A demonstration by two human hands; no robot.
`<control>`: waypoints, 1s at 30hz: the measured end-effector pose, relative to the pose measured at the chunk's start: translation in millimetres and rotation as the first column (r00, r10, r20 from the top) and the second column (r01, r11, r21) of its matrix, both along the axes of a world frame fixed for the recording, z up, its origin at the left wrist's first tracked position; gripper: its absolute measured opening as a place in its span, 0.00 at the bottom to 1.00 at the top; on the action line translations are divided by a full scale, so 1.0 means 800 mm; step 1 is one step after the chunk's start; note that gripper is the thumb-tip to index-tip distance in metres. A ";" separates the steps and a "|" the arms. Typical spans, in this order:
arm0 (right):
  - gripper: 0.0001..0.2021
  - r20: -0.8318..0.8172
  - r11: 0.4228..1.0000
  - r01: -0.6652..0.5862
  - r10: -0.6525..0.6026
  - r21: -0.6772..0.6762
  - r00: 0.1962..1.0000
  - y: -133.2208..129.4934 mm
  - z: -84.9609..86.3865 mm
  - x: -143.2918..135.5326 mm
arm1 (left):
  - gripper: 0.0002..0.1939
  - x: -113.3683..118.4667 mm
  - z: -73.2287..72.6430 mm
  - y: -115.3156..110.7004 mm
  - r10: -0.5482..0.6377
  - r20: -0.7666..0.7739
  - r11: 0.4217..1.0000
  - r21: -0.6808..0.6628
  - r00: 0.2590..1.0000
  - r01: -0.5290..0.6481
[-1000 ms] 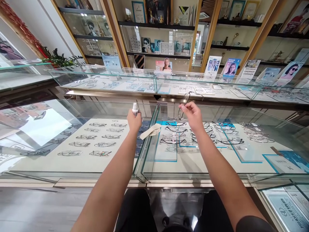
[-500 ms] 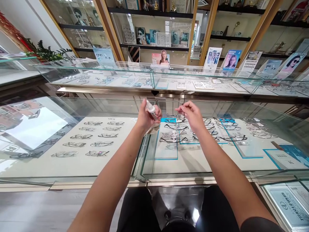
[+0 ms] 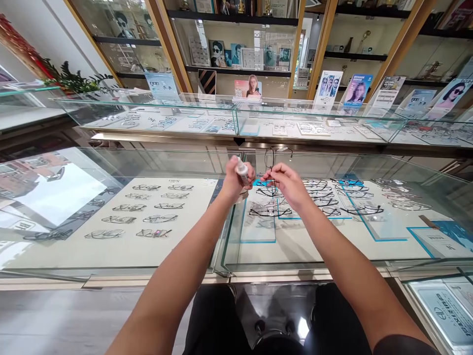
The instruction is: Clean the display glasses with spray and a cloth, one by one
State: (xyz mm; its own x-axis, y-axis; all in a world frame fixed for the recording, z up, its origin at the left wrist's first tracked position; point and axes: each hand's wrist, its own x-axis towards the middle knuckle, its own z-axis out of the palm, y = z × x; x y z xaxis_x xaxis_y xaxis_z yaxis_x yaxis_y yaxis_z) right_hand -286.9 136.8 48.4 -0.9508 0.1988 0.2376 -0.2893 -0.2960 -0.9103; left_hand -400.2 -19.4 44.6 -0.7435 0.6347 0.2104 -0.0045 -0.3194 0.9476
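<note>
A small white spray bottle (image 3: 242, 170) is gripped in my left hand (image 3: 233, 183), its nozzle pointing up. Just to the right, my right hand (image 3: 288, 183) pinches a pair of thin dark-framed glasses (image 3: 269, 157) between thumb and fingers. The glasses hang upright, one lens above my fingertips and part of the frame below them. A short gap separates the bottle from the glasses. Both hands are above the glass display case (image 3: 236, 256). Some fingers of my left hand are hidden behind the bottle.
Rows of glasses (image 3: 123, 207) lie inside the case on the left, and more dark frames (image 3: 362, 210) on the right. Behind stands a second glass case (image 3: 162, 133) with upright advertising cards (image 3: 327, 89). Shelves line the back. My legs are below the front edge.
My left hand with the bottle has moved right, nearer the glasses. My right hand has turned the glasses, so the upper lens now shows more widely and sits further left.
</note>
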 end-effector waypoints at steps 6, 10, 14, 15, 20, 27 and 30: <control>0.16 0.037 0.998 -0.055 0.056 -0.023 0.998 -0.007 -0.004 -0.001 | 0.36 -0.004 -0.020 0.009 0.202 -0.262 0.950 -0.184 0.944 -0.254; 0.16 0.044 0.996 -0.080 0.082 -0.028 0.996 -0.009 -0.006 -0.001 | 0.35 0.001 -0.020 0.009 0.187 -0.305 0.943 -0.211 0.934 -0.258; 0.15 0.033 0.994 -0.103 0.104 -0.021 0.994 -0.011 -0.005 0.000 | 0.34 0.002 -0.021 0.009 0.176 -0.274 0.956 -0.183 0.945 -0.231; 0.15 0.029 0.994 -0.107 0.107 -0.024 0.994 -0.010 -0.005 0.000 | 0.35 0.001 -0.021 0.009 0.170 -0.261 0.961 -0.170 0.950 -0.218; 0.16 -0.001 0.994 -0.070 0.070 -0.083 0.998 -0.002 0.002 -0.001 | 0.36 0.006 -0.017 0.008 0.187 -0.297 0.956 -0.163 0.936 -0.242; 0.12 -0.029 0.977 0.033 -0.040 -0.211 0.999 0.010 0.006 -0.004 | 0.35 0.022 -0.013 0.010 0.102 -0.540 0.940 -0.222 0.835 -0.258; 0.12 -0.022 0.975 0.030 -0.036 -0.222 0.999 0.010 0.006 -0.004 | 0.34 0.023 -0.014 0.010 0.082 -0.542 0.942 -0.232 0.837 -0.243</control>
